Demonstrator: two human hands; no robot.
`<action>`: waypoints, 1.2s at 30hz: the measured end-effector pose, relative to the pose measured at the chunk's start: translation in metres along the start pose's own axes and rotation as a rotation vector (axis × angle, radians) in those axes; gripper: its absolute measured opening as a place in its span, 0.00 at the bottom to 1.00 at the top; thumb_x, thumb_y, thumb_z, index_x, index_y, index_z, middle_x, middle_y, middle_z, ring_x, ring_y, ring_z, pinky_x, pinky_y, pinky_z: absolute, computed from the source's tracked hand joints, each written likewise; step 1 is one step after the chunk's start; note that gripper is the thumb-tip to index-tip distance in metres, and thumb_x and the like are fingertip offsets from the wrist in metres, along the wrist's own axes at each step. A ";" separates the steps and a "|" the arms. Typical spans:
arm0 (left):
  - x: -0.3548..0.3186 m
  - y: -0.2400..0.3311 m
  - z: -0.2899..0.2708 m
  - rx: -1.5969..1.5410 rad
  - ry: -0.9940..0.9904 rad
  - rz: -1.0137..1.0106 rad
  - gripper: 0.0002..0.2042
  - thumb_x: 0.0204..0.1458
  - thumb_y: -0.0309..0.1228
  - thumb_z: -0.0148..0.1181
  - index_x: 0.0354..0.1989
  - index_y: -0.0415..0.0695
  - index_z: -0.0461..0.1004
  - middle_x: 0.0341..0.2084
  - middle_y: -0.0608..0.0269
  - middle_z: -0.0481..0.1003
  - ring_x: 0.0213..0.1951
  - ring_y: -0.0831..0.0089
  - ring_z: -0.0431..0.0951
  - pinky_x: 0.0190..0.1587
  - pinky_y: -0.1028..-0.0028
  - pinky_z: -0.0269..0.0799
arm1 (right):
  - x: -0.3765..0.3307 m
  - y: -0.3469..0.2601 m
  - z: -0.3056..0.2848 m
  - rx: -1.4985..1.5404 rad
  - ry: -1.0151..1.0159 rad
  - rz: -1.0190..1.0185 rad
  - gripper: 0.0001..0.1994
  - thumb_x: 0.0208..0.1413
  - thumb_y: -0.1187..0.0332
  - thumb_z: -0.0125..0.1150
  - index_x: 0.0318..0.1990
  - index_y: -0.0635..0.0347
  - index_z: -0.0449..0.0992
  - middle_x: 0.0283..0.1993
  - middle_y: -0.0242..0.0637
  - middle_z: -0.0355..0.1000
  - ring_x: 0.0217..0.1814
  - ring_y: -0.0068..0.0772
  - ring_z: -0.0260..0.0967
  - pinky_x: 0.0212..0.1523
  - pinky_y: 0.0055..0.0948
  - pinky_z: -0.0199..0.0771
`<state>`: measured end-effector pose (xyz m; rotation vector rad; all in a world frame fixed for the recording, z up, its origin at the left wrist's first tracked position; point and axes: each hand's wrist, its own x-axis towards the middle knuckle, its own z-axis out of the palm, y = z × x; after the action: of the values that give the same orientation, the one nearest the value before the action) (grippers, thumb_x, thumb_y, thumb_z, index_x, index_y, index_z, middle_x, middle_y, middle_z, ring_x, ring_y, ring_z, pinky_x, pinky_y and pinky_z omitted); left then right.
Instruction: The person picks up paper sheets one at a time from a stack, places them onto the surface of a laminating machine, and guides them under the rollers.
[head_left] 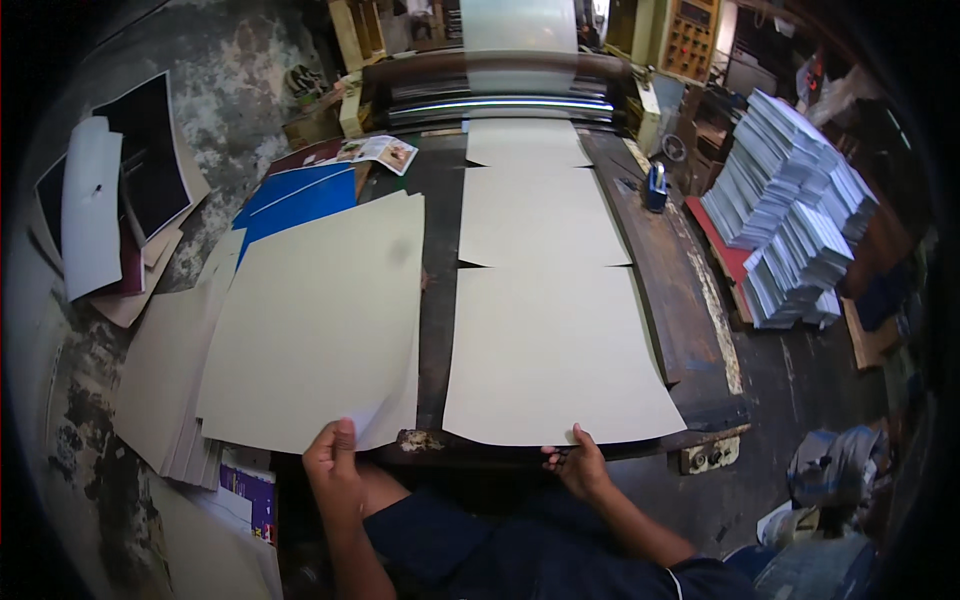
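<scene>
The large pale sheet [320, 310] on the left pile lies directly beyond the left hand [335, 465], its long axis running near to far; the left hand is the nearer one, pinching the sheet's near edge, thumb on top. The right hand [580, 468] is half open, thumb apart from its loosely curled fingers, by the near edge of a row of sheets [555, 360]; contact is unclear. A strip of dark table [439, 310] separates pile and row, rollers [500, 108] stand at the far end, and paper stacks [780, 180] sit right.
</scene>
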<state>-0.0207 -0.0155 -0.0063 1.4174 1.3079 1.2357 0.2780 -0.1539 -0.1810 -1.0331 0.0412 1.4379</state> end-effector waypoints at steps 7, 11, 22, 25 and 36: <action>-0.003 -0.001 -0.005 -0.177 0.153 0.214 0.12 0.61 0.37 0.56 0.36 0.40 0.76 0.37 0.57 0.78 0.45 0.69 0.76 0.58 0.65 0.64 | 0.017 0.010 -0.013 -0.002 0.026 -0.127 0.26 0.64 0.45 0.42 0.51 0.61 0.67 0.47 0.42 0.73 0.36 0.31 0.69 0.43 0.37 0.71; -0.012 0.021 0.011 0.215 -0.111 0.495 0.10 0.59 0.38 0.57 0.31 0.46 0.78 0.31 0.63 0.82 0.43 0.65 0.81 0.64 0.52 0.51 | 0.013 0.010 -0.010 0.026 0.122 -0.181 0.29 0.63 0.43 0.43 0.57 0.60 0.66 0.53 0.41 0.71 0.38 0.32 0.70 0.44 0.38 0.73; -0.019 0.035 0.013 0.280 -0.754 0.763 0.13 0.45 0.45 0.70 0.31 0.51 0.82 0.32 0.70 0.83 0.52 0.64 0.79 0.68 0.49 0.46 | -0.034 -0.043 0.027 0.036 -0.233 -0.223 0.24 0.56 0.60 0.59 0.56 0.65 0.65 0.50 0.41 0.70 0.43 0.33 0.71 0.43 0.33 0.72; -0.016 0.030 0.010 0.421 -0.406 0.794 0.20 0.41 0.45 0.73 0.40 0.47 0.81 0.41 0.63 0.81 0.54 0.59 0.76 0.67 0.50 0.51 | -0.028 -0.039 0.001 -0.013 -0.200 -0.171 0.18 0.56 0.62 0.59 0.48 0.65 0.70 0.41 0.40 0.72 0.36 0.31 0.71 0.33 0.28 0.71; 0.019 0.005 -0.017 0.623 -0.016 0.690 0.32 0.44 0.35 0.72 0.59 0.42 0.69 0.60 0.53 0.68 0.66 0.49 0.60 0.65 0.53 0.56 | -0.043 0.015 -0.028 -0.110 -0.044 -0.061 0.16 0.62 0.57 0.53 0.41 0.64 0.72 0.31 0.39 0.72 0.33 0.32 0.70 0.36 0.29 0.68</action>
<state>-0.0375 0.0018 0.0036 2.4653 1.2923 1.2744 0.2721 -0.2069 -0.1799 -1.0832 -0.1015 1.4197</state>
